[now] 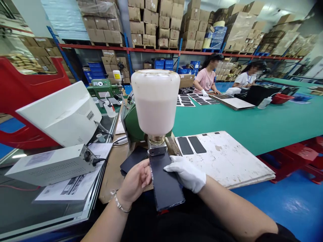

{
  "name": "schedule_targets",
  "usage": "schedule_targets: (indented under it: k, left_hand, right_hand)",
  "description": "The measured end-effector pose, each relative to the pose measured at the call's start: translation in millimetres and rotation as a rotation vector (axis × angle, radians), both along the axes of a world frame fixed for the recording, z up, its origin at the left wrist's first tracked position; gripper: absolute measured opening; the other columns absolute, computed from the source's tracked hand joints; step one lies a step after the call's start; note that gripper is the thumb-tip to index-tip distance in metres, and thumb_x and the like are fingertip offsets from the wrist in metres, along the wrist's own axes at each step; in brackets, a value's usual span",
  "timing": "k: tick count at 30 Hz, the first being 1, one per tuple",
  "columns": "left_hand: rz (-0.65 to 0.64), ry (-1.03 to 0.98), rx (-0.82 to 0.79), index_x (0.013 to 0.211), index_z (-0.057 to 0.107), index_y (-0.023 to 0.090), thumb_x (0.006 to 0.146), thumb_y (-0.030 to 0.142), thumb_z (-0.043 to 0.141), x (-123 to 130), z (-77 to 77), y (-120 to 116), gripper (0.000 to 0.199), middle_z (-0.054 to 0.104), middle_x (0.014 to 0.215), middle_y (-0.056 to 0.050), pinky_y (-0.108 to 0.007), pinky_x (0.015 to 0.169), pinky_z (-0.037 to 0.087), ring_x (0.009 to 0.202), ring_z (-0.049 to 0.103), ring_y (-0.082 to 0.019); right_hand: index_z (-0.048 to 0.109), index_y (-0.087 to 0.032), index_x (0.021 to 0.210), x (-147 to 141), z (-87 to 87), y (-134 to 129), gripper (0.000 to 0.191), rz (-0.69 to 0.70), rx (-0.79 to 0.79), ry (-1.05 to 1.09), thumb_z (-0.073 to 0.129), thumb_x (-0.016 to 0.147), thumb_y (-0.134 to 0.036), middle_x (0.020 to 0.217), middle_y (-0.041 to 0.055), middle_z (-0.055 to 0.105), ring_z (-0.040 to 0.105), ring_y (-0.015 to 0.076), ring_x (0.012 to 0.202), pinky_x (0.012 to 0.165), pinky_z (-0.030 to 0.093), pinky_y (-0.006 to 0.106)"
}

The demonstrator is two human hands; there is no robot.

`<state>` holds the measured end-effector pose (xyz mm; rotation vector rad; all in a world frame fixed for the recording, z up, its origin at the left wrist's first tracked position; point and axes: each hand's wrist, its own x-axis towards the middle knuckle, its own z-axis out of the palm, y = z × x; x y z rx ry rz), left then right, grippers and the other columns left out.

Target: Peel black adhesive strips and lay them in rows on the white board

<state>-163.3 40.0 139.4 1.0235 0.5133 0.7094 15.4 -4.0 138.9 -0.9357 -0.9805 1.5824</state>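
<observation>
A black rectangular panel (165, 183) with rough, pale-flecked edges points away from me. Its far end meets the metal block (157, 148) beneath a translucent bottle (155, 104) partly filled with pale liquid. My right hand (188, 173), in a white glove, grips the panel's right side with the thumb on top; the fingers underneath are hidden. Against the left edge, my bare left hand (136, 179) has its fingers curled, and a bracelet circles the wrist. More black panels (135, 159) lie beyond my left hand, overlapping. Two narrow black panels (191, 145) rest on a stained white board (227, 158) at right.
A white monitor (63, 114) and a grey box with a fan (52, 164) stand left. The green table (277, 117) stretches right, where two people (205, 75) sit. Red stools (290, 158) stand beneath it. Shelves of cartons (148, 25) line the back.
</observation>
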Motion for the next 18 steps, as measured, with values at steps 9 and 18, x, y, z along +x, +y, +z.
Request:
schedule_targets:
  k: [9,18]
  left_hand:
    - [0.269,-0.038,-0.083,0.095,0.065,0.014,0.082,0.052,0.047,-73.0,6.8,-16.1,0.044,0.049,0.042,0.001,-0.019,0.043,0.029,0.037,0.034,-0.007]
    - [0.189,0.111,0.018,0.116,0.059,0.013,0.087,0.053,0.038,-52.5,-12.1,-7.5,0.054,0.048,0.051,0.001,-0.022,0.044,0.021,0.041,0.029,-0.007]
  right_hand:
    - [0.063,-0.017,0.094,-66.4,28.0,18.7,0.024,0.265,0.091,-0.078,0.062,0.071,-0.026,0.086,0.0023,0.066,0.06,0.0189,0.085,0.077,0.048,0.03]
    - [0.065,-0.016,0.096,89.0,-16.4,35.3,0.029,0.2,0.074,-0.807,0.067,0.067,-0.019,0.092,0.0005,0.069,0.063,0.0172,0.083,0.076,0.05,0.028]
